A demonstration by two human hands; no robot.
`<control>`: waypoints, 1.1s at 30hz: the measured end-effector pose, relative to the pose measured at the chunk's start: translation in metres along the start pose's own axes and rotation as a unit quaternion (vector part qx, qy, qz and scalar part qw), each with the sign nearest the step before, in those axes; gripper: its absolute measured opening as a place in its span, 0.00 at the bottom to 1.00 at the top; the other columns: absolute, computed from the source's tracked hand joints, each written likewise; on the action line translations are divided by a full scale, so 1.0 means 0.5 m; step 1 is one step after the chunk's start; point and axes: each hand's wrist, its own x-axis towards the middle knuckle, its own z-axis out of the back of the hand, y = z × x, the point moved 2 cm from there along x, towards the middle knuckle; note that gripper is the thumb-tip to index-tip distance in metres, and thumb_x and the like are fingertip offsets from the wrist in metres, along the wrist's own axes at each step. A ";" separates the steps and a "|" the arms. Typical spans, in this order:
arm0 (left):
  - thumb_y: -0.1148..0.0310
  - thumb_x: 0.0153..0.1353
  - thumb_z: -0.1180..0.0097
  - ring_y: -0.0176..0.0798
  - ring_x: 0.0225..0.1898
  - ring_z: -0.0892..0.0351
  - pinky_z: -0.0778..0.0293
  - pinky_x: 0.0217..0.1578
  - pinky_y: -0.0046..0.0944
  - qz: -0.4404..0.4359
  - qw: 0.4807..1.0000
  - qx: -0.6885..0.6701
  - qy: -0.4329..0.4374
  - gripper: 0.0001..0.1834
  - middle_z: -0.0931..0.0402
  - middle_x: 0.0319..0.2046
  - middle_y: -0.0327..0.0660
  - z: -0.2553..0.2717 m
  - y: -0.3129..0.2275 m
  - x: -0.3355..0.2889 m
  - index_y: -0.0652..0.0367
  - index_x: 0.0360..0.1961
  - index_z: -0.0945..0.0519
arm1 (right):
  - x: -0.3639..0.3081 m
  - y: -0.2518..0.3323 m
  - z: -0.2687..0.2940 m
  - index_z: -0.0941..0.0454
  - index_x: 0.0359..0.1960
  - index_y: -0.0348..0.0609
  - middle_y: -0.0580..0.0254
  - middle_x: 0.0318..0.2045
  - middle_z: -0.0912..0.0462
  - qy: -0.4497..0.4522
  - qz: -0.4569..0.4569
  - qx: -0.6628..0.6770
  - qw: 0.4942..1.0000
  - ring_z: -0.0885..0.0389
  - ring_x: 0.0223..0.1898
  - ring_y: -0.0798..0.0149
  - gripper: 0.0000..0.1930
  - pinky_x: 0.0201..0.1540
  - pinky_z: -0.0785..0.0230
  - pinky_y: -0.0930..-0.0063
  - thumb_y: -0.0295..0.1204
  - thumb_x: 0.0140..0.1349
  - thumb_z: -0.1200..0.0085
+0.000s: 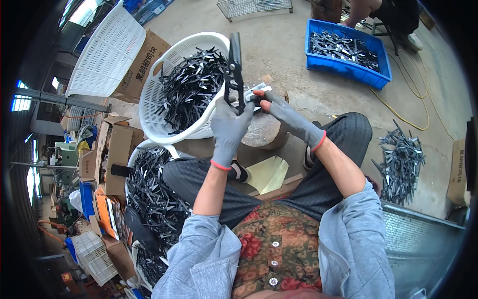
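Grey-gloved left hand (230,121) closed around the lower end of a black hand tool (234,67), with the tool held upright in front of the right rim of a large white basket (150,118). Grey-gloved right hand (291,119) just beside it, fingers partly bent and thumb near the fingertips; grip on anything between them impossible to tell. Below both, a round wooden stump (264,133). Inside the basket, a heap of black metal pieces (194,89); behind it, a cardboard box (134,70). Between the legs, a pale yellow sheet (270,174). At lower left, a second heap (154,189) of similar pieces. At upper right, a blue crate (343,74) of the same, near another person's arm (359,12). On the floor at right, a loose pile (401,167).
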 end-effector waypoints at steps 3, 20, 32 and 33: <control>0.70 0.44 0.36 0.33 0.34 0.25 0.28 0.35 0.33 0.067 0.976 -0.192 0.072 0.28 0.26 0.35 0.41 -0.085 0.026 -0.061 0.66 0.47 0.33 | 0.007 -0.005 -0.014 0.36 0.56 0.39 0.62 0.49 0.31 -0.029 -0.025 0.071 0.997 0.36 0.53 0.72 0.27 0.55 0.44 0.79 0.45 0.61 0.53; 0.62 0.61 0.53 0.34 0.46 0.29 0.33 0.47 0.34 0.155 0.904 -0.323 0.234 0.31 0.40 0.55 0.47 -0.003 0.085 -0.049 0.67 0.61 0.47 | 0.016 -0.035 0.042 0.30 0.18 0.42 0.72 0.11 0.33 -0.350 -0.015 -0.146 0.925 0.35 0.13 0.77 0.17 0.16 0.43 0.81 0.40 0.58 0.46; 0.62 0.63 0.56 0.31 0.41 0.27 0.31 0.42 0.30 0.203 0.901 -0.245 0.294 0.22 0.31 0.48 0.41 0.099 0.171 0.044 0.64 0.54 0.35 | -0.014 -0.117 0.005 0.28 0.34 0.42 0.57 0.31 0.22 -0.179 -0.274 0.248 0.912 0.22 0.37 0.60 0.12 0.39 0.28 0.61 0.39 0.61 0.53; 0.62 0.63 0.56 0.31 0.39 0.26 0.30 0.41 0.30 0.184 0.912 -0.250 0.269 0.21 0.29 0.45 0.41 0.106 0.177 0.055 0.64 0.53 0.34 | -0.021 -0.146 0.021 0.28 0.35 0.42 0.57 0.32 0.22 -0.162 -0.299 0.303 0.890 0.23 0.38 0.59 0.11 0.40 0.28 0.59 0.37 0.61 0.55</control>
